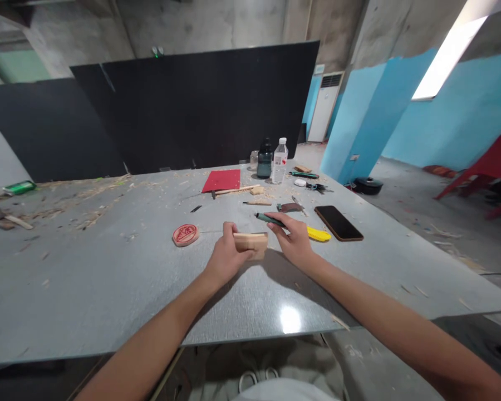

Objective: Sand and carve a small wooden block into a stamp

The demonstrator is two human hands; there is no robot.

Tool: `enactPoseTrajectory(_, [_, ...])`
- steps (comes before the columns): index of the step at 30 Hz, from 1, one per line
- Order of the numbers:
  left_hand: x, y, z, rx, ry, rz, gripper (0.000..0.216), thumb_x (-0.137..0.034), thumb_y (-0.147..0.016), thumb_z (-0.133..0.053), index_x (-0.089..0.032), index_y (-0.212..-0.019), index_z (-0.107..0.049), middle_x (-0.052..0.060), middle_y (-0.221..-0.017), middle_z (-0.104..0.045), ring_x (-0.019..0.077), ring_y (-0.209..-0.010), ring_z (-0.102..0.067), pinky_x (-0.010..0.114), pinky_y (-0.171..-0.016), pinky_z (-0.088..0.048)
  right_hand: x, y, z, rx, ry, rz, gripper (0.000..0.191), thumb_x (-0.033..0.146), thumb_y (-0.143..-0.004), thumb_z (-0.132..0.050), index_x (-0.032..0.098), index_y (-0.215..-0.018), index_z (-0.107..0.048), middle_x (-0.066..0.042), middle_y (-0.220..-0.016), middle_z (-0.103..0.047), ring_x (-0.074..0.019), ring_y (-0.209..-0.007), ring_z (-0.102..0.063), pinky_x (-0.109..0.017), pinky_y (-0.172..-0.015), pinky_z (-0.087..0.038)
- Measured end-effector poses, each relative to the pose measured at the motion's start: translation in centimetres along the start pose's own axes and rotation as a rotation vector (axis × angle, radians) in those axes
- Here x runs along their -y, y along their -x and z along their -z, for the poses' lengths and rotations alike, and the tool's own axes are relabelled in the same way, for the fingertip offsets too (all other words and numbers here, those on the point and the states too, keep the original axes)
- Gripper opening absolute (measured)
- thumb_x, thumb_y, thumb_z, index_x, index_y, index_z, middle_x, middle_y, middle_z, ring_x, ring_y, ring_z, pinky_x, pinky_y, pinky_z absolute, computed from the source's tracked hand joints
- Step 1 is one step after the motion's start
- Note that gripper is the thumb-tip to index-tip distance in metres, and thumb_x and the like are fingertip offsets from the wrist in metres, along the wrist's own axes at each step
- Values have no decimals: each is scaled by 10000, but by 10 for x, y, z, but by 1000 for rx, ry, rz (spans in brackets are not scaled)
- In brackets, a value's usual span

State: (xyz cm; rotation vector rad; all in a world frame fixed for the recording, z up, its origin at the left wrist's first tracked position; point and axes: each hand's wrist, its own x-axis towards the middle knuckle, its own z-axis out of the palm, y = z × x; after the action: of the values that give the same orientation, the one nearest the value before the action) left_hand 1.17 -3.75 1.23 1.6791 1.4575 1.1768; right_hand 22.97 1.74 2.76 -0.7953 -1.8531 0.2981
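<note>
My left hand is closed on a pale wood block, held slightly tilted just above the table. The fingers of my right hand are closed on a dark green, pen-like tool, whose dark end points left and away from me; its exact kind is unclear. A yellow-handled tool lies partly hidden behind my right hand. To the left of the block rests a round wooden piece with a red carved-looking design. Beyond my hands is a thin wooden-handled carving tool.
A phone lies at right. Farther back are a red sheet, a small hammer, a clear water bottle and a dark bottle. Wood shavings litter the left. The grey table ends near my lap.
</note>
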Motion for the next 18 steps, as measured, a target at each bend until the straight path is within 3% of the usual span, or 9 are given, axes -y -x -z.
enactPoseTrajectory(3, [4, -4, -9, -10, 139, -97, 507, -220, -700, -825, -247, -1095, -508, -2, -991, -701, 182, -880, -672, 293, -796, -495, 9, 3, 2, 36, 9, 61, 287, 294, -1082, -568, 269, -1299, -753, -84, -1251, -825, -255, -1141, -794, -419, -1010, -630])
enactPoseTrajectory(7, [10, -11, -11, 166, 184, -73, 250, -345, -783, -796, -181, -957, -723, 29, -890, -748, 196, -807, -650, 317, -762, -495, 6, 7, 1, 125, -11, 208, 323, 218, -1089, -515, 272, -1333, -721, -87, -1360, -786, -238, -1253, -763, -441, -1078, -629])
enactPoseTrajectory(9, [11, -13, -9, 215, 193, -73, 243, -392, -840, -760, -171, -937, -787, 40, -893, -776, 212, -811, -666, 334, -771, -511, 4, 8, -1, 184, -4, 283, 329, 198, -1085, -517, 262, -1339, -716, -98, -1380, -775, -241, -1289, -747, -451, -1094, -627])
enactPoseTrajectory(14, [14, -12, -6, 170, 138, -153, 235, -402, -848, -765, -174, -799, -783, 19, -787, -760, 191, -724, -650, 309, -722, -516, 11, 12, -13, 269, 125, 409, 328, 162, -1082, -526, 232, -1349, -703, -121, -1364, -780, -257, -1329, -725, -477, -1163, -586])
enactPoseTrajectory(18, [13, -11, -5, 149, 77, -218, 218, -372, -852, -745, -173, -769, -780, 32, -790, -770, 205, -752, -660, 314, -731, -524, 10, 11, -15, 270, 110, 503, 337, 119, -1075, -500, 203, -1338, -694, -143, -1353, -781, -258, -1287, -750, -462, -1116, -616])
